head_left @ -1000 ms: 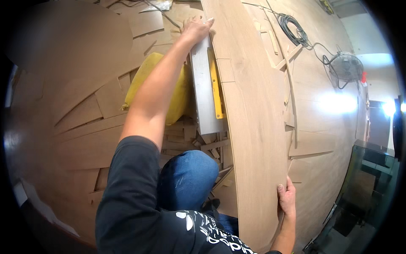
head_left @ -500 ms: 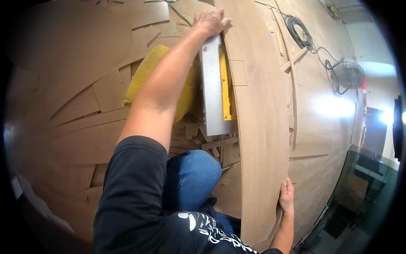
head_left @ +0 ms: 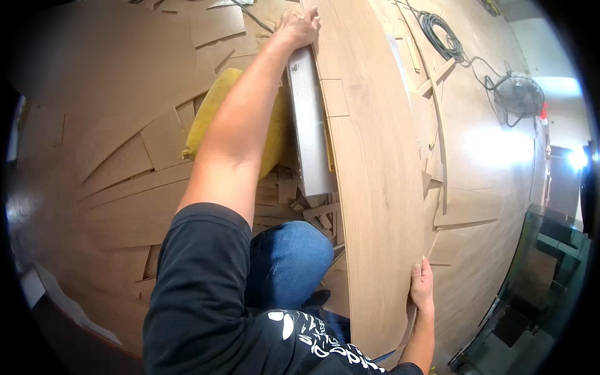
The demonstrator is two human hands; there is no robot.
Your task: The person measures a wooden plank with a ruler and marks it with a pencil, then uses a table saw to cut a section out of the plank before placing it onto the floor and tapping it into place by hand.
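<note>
A long light-brown wood plank runs from the far edge down to my body, with a small rectangle marked by dark lines at its left edge. My left hand is closed at the plank's far left edge, its fingers partly hidden. Near my body, my right hand grips the right edge, thumb on the side and the other fingers mostly hidden. The plank lies over a silver metal saw table with a yellow insert, now mostly covered. Behind my left forearm bulges a yellow sack-like thing.
Wood offcuts litter the floor by my knee. Loose boards lie on the left. To the right are thin strips, a coiled dark cable and a round fan. A glass-sided case stands at the lower right.
The plank has shifted left over the saw table, covering most of the yellow insert. My left hand has moved slightly left with it; my right hand stays at the plank's right edge.
</note>
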